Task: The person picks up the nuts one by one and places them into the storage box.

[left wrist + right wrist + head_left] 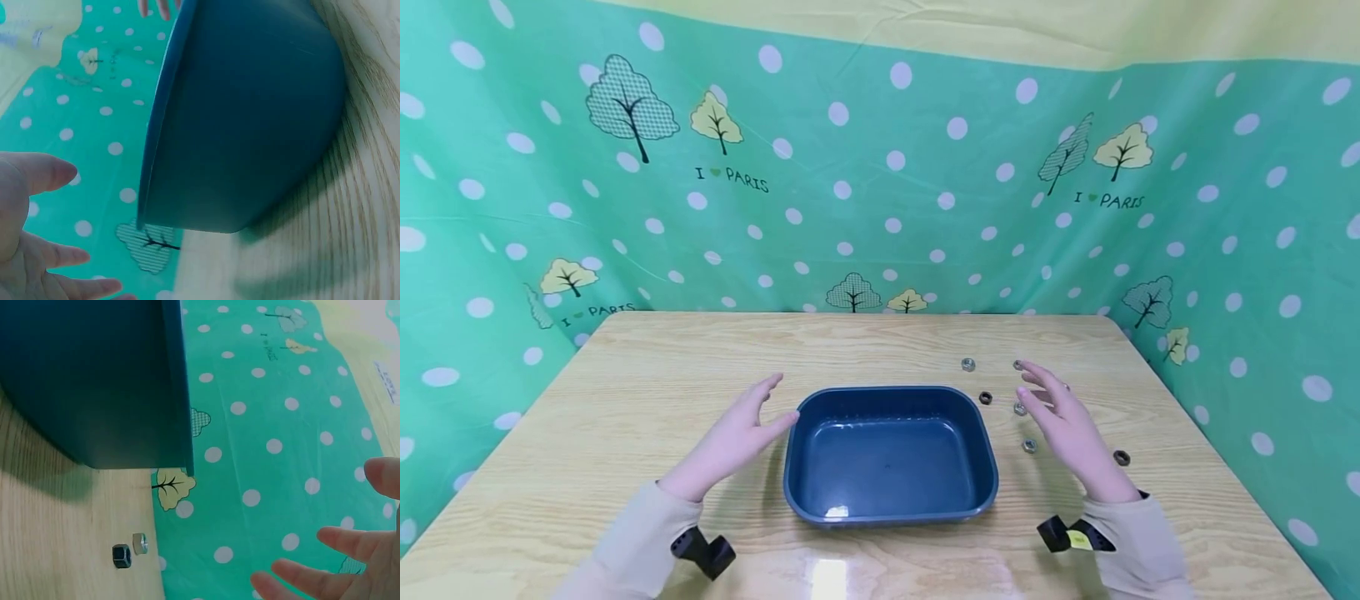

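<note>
Head: left hand [737, 439] and right hand [1070, 432], relaxed and holding nothing, flank the blue basin [887, 471] on the counter [700, 358], nuts [1030, 446] to its right!
Left wrist: left hand apart from blue basin!
Right wrist: dark nut [122, 556] beside silvery nut [140, 544]!

Blue plastic basin [887, 467]: walls barred low sideways travel; open top admitted entry from above. Hex nuts [968, 364], scattered rightward: low obstacles, gaps between. Tabletop [692, 358], left of basin: passage ran rearward. Polka-dot curtain [865, 225]: closed the rear.
</note>
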